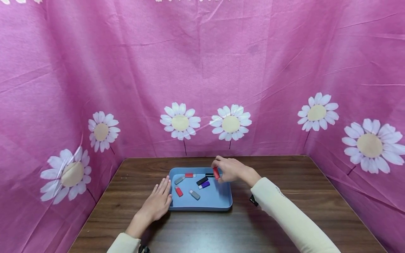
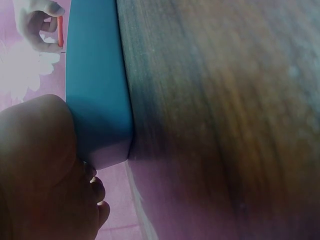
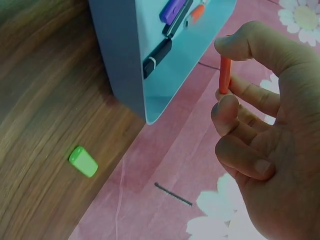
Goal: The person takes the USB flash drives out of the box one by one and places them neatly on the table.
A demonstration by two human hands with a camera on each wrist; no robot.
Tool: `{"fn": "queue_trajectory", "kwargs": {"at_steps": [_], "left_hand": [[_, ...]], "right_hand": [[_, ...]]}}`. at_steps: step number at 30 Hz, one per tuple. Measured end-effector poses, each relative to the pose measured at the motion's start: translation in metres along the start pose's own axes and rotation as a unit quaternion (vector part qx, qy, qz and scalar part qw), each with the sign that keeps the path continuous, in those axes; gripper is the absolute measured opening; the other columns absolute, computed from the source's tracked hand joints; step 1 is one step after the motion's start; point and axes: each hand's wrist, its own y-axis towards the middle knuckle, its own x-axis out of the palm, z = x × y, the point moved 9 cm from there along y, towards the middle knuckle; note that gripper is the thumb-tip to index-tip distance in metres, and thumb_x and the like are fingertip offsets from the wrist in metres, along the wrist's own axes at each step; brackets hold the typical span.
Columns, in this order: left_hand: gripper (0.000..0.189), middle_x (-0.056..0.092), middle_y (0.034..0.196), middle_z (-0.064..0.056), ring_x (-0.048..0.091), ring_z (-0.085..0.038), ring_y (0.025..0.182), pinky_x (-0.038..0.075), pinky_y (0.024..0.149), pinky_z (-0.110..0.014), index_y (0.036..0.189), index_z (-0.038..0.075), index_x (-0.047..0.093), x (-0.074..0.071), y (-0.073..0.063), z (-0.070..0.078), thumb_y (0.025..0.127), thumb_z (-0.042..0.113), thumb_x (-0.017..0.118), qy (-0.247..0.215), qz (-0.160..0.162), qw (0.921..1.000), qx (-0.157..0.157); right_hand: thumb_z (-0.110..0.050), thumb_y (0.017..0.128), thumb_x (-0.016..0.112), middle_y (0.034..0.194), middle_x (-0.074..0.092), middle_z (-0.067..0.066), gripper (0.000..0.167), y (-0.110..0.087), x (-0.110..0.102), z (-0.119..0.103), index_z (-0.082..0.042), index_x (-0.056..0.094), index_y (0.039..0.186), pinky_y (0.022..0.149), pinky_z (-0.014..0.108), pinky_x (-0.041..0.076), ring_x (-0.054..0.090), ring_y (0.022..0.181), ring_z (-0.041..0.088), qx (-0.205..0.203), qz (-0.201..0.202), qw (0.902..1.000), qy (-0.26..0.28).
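My right hand (image 1: 232, 169) pinches a red USB stick (image 1: 216, 173) between thumb and fingertips, above the right back part of a blue tray (image 1: 218, 200). In the right wrist view the stick (image 3: 225, 75) shows edge-on, and its connector is hidden. My left hand (image 1: 158, 200) rests along the tray's left rim with its fingers straight. Inside the tray lie a purple USB stick (image 1: 205, 185), a black one (image 1: 202, 181), another black one (image 1: 209, 175) partly behind the held stick, red ones (image 1: 178, 191) (image 1: 189, 175) and grey ones (image 1: 194, 195) (image 1: 179, 180).
A small bright green object (image 3: 83, 161) lies on the wooden table (image 1: 272, 225) beyond the tray's side in the right wrist view. Pink cloth (image 1: 202, 70) printed with daisies hangs behind the table and on both sides.
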Motion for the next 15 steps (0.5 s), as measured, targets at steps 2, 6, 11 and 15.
{"fn": "queue_trajectory", "kwargs": {"at_steps": [2, 6, 11, 15], "left_hand": [[0.061, 0.02, 0.177, -0.021, 0.021, -0.039, 0.165, 0.023, 0.133, -0.059, 0.164, -0.007, 0.029, 0.0, 0.0, 0.0, 0.114, 0.024, 0.043, 0.006, -0.004, 1.0, -0.003], [0.06, 0.021, 0.177, -0.021, 0.022, -0.04, 0.165, 0.023, 0.133, -0.059, 0.164, -0.007, 0.03, 0.0, 0.0, 0.0, 0.114, 0.023, 0.044, 0.005, -0.002, 1.0, -0.003], [0.061, 0.022, 0.177, -0.022, 0.022, -0.041, 0.164, 0.023, 0.133, -0.06, 0.164, -0.007, 0.031, -0.002, -0.001, 0.0, 0.113, 0.023, 0.045, -0.001, 0.0, 1.0, -0.002], [0.06, 0.022, 0.176, -0.022, 0.022, -0.041, 0.164, 0.023, 0.133, -0.06, 0.163, -0.008, 0.031, -0.002, -0.002, 0.001, 0.113, 0.022, 0.045, -0.002, 0.001, 1.0, -0.002]], "right_hand": [[-0.027, 0.082, 0.089, 0.115, 0.06, 0.003, 0.054, -0.003, -0.002, 0.003, -0.015, 0.069, 0.13, 0.074, 0.033, 0.049, 0.054, 0.08, 0.014, 0.0, 0.002, 1.0, -0.002], [-0.026, 0.082, 0.089, 0.112, 0.058, 0.001, 0.053, -0.009, -0.005, 0.008, -0.014, 0.069, 0.129, 0.072, 0.032, 0.048, 0.054, 0.079, 0.014, 0.001, 0.007, 1.0, -0.003], [-0.027, 0.081, 0.089, 0.108, 0.056, -0.002, 0.051, -0.016, -0.008, 0.015, -0.014, 0.07, 0.127, 0.069, 0.029, 0.046, 0.052, 0.076, 0.012, 0.003, 0.014, 0.9998, -0.01], [-0.027, 0.079, 0.089, 0.106, 0.056, -0.003, 0.052, -0.021, -0.01, 0.021, -0.014, 0.07, 0.126, 0.066, 0.027, 0.044, 0.051, 0.072, 0.009, 0.006, 0.021, 0.9997, -0.012]]}}
